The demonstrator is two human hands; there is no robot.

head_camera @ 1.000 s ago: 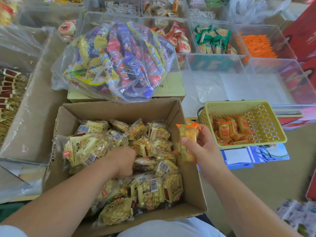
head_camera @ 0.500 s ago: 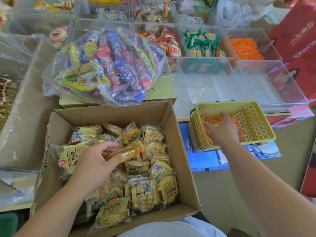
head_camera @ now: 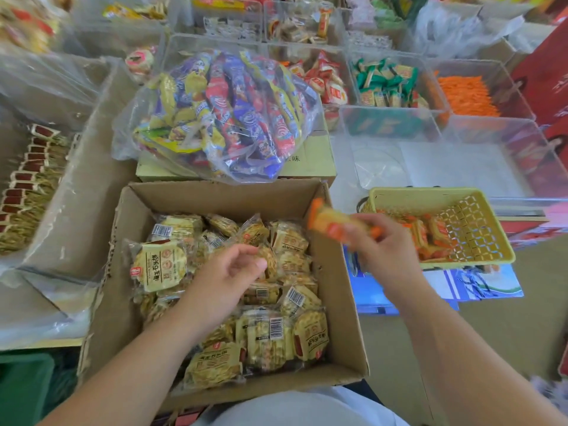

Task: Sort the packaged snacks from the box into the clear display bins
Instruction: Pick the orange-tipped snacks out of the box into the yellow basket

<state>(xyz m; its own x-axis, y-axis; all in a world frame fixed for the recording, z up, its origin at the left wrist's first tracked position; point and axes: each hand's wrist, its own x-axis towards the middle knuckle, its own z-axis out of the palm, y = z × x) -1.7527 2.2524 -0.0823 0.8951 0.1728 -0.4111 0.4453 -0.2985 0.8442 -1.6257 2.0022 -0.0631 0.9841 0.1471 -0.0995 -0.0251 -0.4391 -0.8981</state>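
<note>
Right hand (head_camera: 384, 253) pinches an orange-wrapped snack packet (head_camera: 335, 221), blurred, over the right wall of the cardboard box (head_camera: 215, 196), near its far right corner, just beside the yellow basket (head_camera: 412, 193). More orange packets (head_camera: 430, 238) lie in the basket. Left hand (head_camera: 224, 275) hovers over the yellow snack packs (head_camera: 270, 336) in the box, fingers loosely curled, holding nothing. Clear display bins (head_camera: 491, 139) stand beyond the basket; clear bag of mixed snacks (head_camera: 221, 118) sits behind the box's far edge
</note>
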